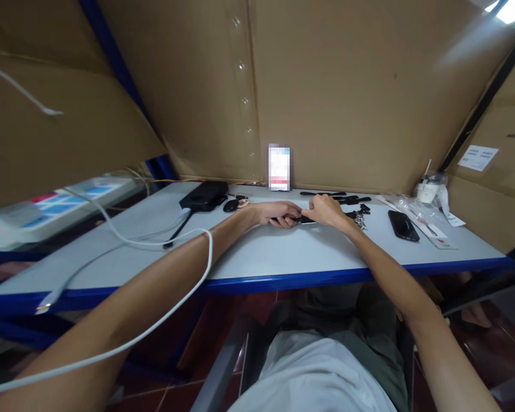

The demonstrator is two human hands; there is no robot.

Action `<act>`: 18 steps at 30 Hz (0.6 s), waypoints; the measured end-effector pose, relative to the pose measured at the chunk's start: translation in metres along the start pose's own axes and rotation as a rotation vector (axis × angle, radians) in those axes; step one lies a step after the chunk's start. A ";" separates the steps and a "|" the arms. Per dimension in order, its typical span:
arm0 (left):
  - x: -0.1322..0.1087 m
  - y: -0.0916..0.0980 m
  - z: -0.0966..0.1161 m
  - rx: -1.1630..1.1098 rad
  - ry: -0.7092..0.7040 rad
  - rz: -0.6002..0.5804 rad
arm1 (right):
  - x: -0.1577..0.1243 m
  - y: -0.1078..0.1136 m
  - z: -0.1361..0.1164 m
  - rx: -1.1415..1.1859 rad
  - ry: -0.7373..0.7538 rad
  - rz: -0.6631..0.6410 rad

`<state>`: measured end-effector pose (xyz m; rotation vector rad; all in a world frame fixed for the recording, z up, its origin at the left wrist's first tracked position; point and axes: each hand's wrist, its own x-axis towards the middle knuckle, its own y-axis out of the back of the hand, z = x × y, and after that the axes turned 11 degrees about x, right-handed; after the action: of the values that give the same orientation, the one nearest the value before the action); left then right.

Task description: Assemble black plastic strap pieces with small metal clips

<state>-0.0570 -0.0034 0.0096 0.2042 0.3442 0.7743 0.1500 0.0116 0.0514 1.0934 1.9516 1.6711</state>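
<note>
My left hand (284, 214) is closed around a slim dark object with a pale or shiny section (308, 220), held low over the table. My right hand (325, 209) pinches the same object from the other side, close to the left fingers. Most of the object is hidden by my hands, so its kind is unclear. Just right of my right hand lies a small pile of shiny metal pieces (360, 221). Behind it are several flat black strips (351, 200), and a small black piece (364, 209) lies beside the pile.
On the grey table (249, 252) stand a phone (279, 167) with a lit screen, a black box (203, 195) and a dark phone (403, 225). Plastic bags (416, 213) and a cup (428, 191) are at right. A white cable (171, 313) crosses my left arm. Cardboard (347, 97) walls the back.
</note>
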 end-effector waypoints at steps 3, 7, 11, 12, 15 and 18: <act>0.000 0.000 -0.001 -0.011 0.021 0.020 | -0.001 0.000 -0.001 0.010 -0.013 0.003; 0.001 -0.001 0.000 -0.033 0.045 0.033 | -0.001 0.000 -0.003 0.054 -0.070 -0.001; 0.001 -0.001 0.000 -0.073 0.060 0.044 | 0.000 0.001 -0.003 0.118 -0.053 -0.009; 0.001 0.000 -0.001 -0.081 0.058 0.045 | 0.001 0.001 -0.001 0.132 -0.015 0.003; 0.001 0.001 -0.002 -0.093 0.062 0.048 | 0.003 0.003 0.005 0.186 0.108 0.021; 0.001 0.002 -0.003 -0.100 0.049 0.033 | 0.006 0.003 0.014 0.251 0.170 0.024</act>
<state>-0.0581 -0.0011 0.0069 0.0968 0.3483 0.8281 0.1564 0.0254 0.0524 1.0952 2.3152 1.6094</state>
